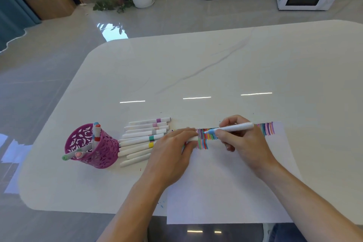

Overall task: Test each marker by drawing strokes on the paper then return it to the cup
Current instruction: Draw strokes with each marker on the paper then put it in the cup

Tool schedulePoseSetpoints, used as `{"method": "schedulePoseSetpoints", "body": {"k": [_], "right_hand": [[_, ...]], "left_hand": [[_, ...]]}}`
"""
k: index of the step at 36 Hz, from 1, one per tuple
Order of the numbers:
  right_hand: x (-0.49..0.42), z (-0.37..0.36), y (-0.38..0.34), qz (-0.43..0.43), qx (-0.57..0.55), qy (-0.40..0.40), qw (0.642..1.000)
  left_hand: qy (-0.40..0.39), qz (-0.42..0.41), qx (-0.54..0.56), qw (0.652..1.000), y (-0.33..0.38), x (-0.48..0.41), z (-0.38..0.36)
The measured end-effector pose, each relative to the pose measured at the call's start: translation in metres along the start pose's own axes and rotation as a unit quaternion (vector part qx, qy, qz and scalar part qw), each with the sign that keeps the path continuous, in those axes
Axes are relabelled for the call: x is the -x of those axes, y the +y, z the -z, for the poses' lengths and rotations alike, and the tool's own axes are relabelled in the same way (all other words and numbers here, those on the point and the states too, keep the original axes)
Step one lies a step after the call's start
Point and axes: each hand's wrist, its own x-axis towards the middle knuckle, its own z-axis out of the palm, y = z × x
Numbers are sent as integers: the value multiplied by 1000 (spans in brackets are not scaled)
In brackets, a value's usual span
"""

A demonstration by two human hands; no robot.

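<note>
right now the right hand (241, 141) pinches a white marker (233, 128) between thumb and fingers (221, 133), its blue tip down on the paper (225, 186) among the rows of coloured strokes (205, 138). just left of that tip, the left hand (172, 149) lies on the paper with its fingers pressed together around a small white piece, probably the cap (193, 138); most of it is hidden. further left of the left hand's fingers, a row of white markers (141, 139) lies side by side on the bench (196, 68), some partly covered by that hand. beyond them, well apart from both hands, stands the purple cut-out cup (92, 146), leaning a little, with a few markers in it, caps sticking out. the paper's near edge hangs over the bench's edge.
</note>
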Motion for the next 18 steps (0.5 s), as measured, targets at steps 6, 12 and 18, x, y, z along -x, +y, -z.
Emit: {"method": "schedulePoseSetpoints", "body": {"k": [6, 12, 18], "right_hand": [[1, 1, -10, 18, -35, 20, 999], [2, -2, -20, 25, -92, 31, 995], [5, -5, -20, 32, -88, 23, 995]], "left_hand": [[34, -10, 33, 999, 4, 0, 2], [50, 15, 91, 995, 3, -2, -2], [23, 44, 114, 992, 1, -3, -4]]}}
